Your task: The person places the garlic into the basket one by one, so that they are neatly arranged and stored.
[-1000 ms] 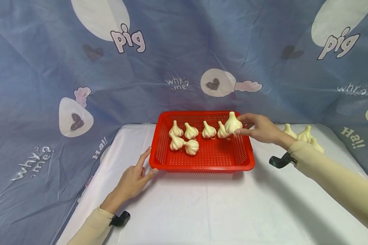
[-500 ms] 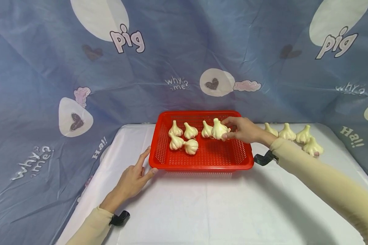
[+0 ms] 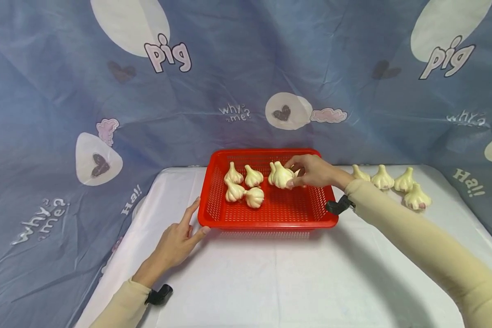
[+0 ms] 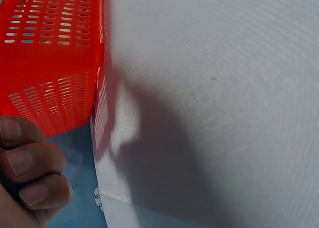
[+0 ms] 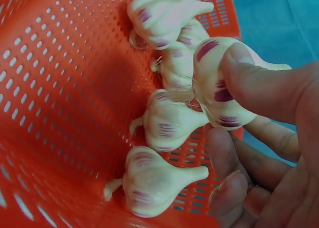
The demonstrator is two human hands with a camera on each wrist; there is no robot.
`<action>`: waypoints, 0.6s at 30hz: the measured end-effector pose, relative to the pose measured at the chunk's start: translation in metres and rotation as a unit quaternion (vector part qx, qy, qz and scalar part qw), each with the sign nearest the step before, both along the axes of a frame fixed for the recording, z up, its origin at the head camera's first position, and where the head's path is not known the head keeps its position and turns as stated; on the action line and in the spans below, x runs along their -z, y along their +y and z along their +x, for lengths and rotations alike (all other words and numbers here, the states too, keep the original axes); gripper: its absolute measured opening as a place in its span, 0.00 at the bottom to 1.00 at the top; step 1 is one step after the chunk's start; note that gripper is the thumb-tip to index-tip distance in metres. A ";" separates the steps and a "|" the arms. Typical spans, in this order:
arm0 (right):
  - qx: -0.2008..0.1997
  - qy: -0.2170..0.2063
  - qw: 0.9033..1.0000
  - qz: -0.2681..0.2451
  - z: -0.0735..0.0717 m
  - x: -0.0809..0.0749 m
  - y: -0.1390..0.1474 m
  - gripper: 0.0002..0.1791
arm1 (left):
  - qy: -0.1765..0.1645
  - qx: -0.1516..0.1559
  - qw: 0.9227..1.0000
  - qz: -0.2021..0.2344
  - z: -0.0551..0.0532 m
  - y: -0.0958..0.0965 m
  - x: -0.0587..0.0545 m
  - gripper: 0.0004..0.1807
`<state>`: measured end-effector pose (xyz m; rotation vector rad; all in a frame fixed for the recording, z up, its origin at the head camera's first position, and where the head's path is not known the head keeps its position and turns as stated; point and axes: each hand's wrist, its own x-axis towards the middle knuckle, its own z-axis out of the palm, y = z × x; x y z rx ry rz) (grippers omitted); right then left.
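Observation:
A white garlic bulb (image 3: 282,177) with purple streaks is pinched between the thumb and fingers of my right hand (image 3: 313,171). It is over the back part of a red perforated plastic basket (image 3: 270,224), overlapping another bulb in the head view. In the right wrist view my thumb presses the held garlic bulb (image 5: 207,63) from above. Several garlic bulbs (image 3: 254,197) lie in the basket, mostly on its left and along the back. My left hand (image 3: 174,243) touches the basket's front left corner, index finger and thumb extended, other fingers bent below.
More garlic bulbs (image 3: 417,197) sit on the white tablecloth (image 3: 246,282) to the right of the basket, partly behind my right forearm. A blue printed cloth (image 3: 229,59) hangs behind the table. Each wrist wears a black strapped device (image 3: 159,295).
My right hand has moved left over the basket with the garlic bulb and lowered it, from the right end toward the middle of the back row. My left hand stays at the corner.

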<state>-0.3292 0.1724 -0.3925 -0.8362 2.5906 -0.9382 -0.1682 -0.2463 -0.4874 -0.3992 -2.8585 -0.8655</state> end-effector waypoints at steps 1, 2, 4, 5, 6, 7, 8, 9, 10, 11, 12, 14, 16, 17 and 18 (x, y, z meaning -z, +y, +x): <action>0.001 -0.005 1.000 0.000 -0.001 0.001 -0.002 0.28 | 0.000 -0.001 1.000 0.000 0.000 0.000 0.000 0.46; 0.002 -0.008 1.000 0.001 -0.002 0.003 -0.003 0.28 | -0.001 -0.002 1.000 0.001 0.000 0.000 0.000 0.46; 0.005 -0.012 1.000 0.007 -0.002 0.005 -0.007 0.27 | -0.001 -0.002 1.000 0.000 0.000 0.000 0.001 0.46; 0.005 -0.014 1.000 0.010 -0.002 0.007 -0.008 0.27 | -0.001 -0.001 1.000 0.001 0.000 0.000 0.001 0.46; 0.005 -0.016 1.000 0.012 -0.003 0.008 -0.010 0.28 | 0.000 -0.001 1.000 0.001 0.000 0.000 0.001 0.46; 0.005 -0.017 1.000 0.014 -0.003 0.010 -0.011 0.28 | 0.001 -0.001 1.000 0.001 0.000 0.000 0.001 0.46; 0.004 -0.017 1.000 0.016 -0.003 0.011 -0.013 0.28 | 0.002 -0.001 1.000 0.001 0.000 0.000 0.001 0.46; 0.003 -0.018 1.000 0.017 -0.003 0.013 -0.015 0.28 | 0.003 -0.001 1.000 0.000 0.000 0.000 0.001 0.46; 0.002 -0.017 1.000 0.019 -0.004 0.015 -0.016 0.29 | 0.004 -0.001 1.000 0.000 0.000 0.000 0.002 0.46; 0.000 -0.016 1.000 0.022 -0.004 0.017 -0.018 0.29 | 0.005 -0.001 1.000 0.000 0.000 0.000 0.002 0.46; -0.002 -0.014 1.000 0.028 -0.005 0.019 -0.019 0.29 | 0.006 -0.001 1.000 0.000 0.000 0.000 0.002 0.46; -0.005 -0.009 0.999 0.040 -0.005 0.023 -0.022 0.29 | 0.007 -0.001 1.000 -0.001 0.000 -0.001 0.002 0.46; -0.009 -0.007 0.999 0.050 -0.005 0.027 -0.024 0.28 | 0.008 -0.001 1.000 0.001 0.000 0.000 0.002 0.46; -0.011 -0.008 0.998 0.054 -0.005 0.028 -0.025 0.28 | 0.009 -0.001 1.000 0.002 0.000 0.000 0.003 0.46; -0.012 -0.009 0.998 0.056 -0.004 0.030 -0.026 0.28 | 0.009 -0.001 1.000 0.003 0.000 0.000 0.003 0.46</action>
